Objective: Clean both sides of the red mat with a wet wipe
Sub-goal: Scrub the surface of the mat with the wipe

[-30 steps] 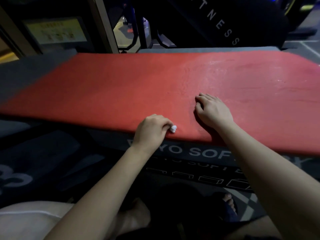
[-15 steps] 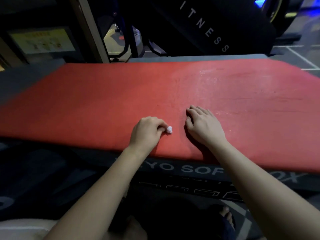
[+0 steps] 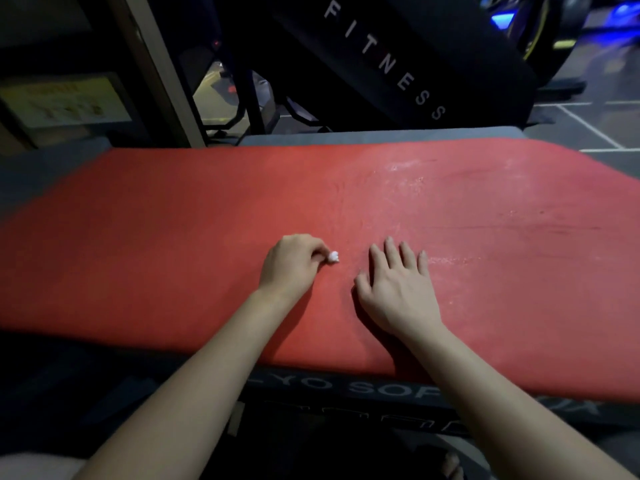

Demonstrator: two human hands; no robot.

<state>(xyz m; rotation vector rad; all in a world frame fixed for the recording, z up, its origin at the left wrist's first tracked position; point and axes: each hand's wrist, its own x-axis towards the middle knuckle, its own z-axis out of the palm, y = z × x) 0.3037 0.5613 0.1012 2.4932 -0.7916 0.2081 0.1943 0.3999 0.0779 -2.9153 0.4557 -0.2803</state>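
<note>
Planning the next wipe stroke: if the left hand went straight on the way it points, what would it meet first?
Probably the right hand, flat on the red mat just beside it; the wet wipe pinched in the left hand would likely touch its forefinger first.

- "FITNESS" stands in white, widely spaced capitals, running slantwise down a black panel (image 3: 450,36) of gym equipment beyond the far edge of the red mat (image 3: 173,220).
- The dark front of the box (image 3: 294,403) below the mat's near edge carries pale capitals that read "LYO SOF". The letters after these are covered, and an "X" shows dimly at the right end.
- Under that wording on the box runs a row of small outline drawings, too dim to make out.
- A yellow sign (image 3: 65,102) at the far left has an orange heading and small figures, all too blurred to read.
</note>
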